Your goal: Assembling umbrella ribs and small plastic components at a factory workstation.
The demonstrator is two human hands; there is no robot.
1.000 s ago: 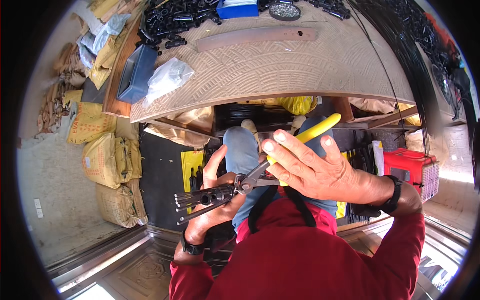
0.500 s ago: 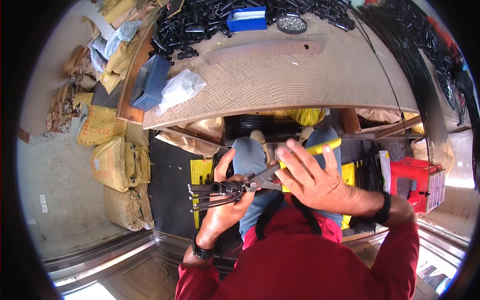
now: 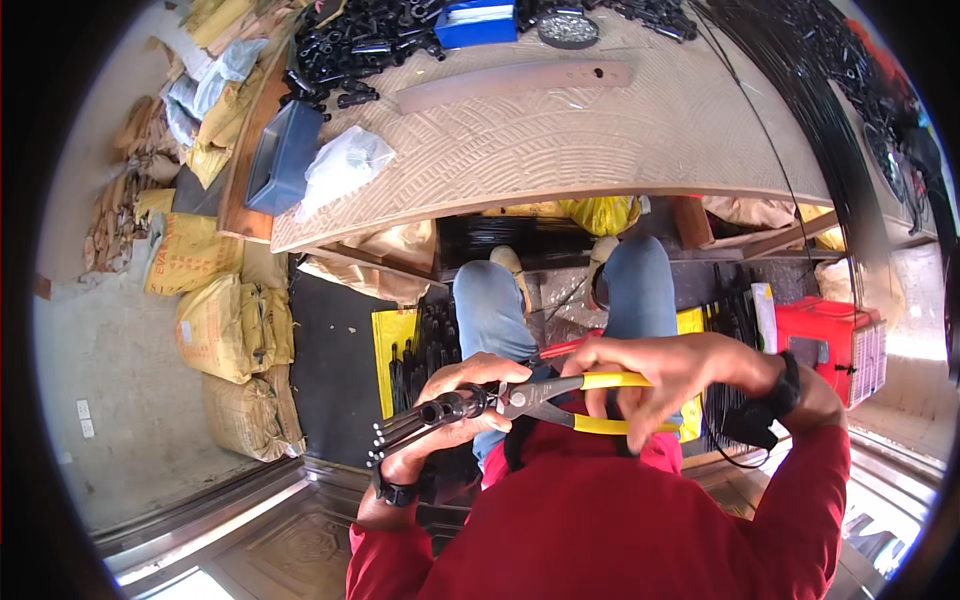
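My left hand point(image 3: 468, 374) is closed around a bundle of thin black rods point(image 3: 398, 430) with a dark tubular fitting point(image 3: 452, 406) on top. The rods' pale tips point left, past the wrist. In my right hand point(image 3: 685, 372) is a pair of pliers point(image 3: 520, 397) with yellow handles, spread apart, the fingers about and between them. The plier jaws meet the right end of the bundle beside my left fingertips. Whether they bite on a rod or only touch it, I cannot tell.
A worktable point(image 3: 600, 150) stands ahead, bearing black parts point(image 3: 350, 45), a blue box point(image 3: 475, 25), a round dish point(image 3: 568, 30), a flat strip point(image 3: 515, 85), a plastic bag point(image 3: 345, 170) and a blue-grey bin point(image 3: 283, 158). Yellow sacks point(image 3: 215, 325) lie left; a red box-like object point(image 3: 825, 345) right.
The pliers have swung from a raised slant to nearly level, and their handles now show spread. My right hand has turned and moved right. The bundle tilts more, its rod tips lower.
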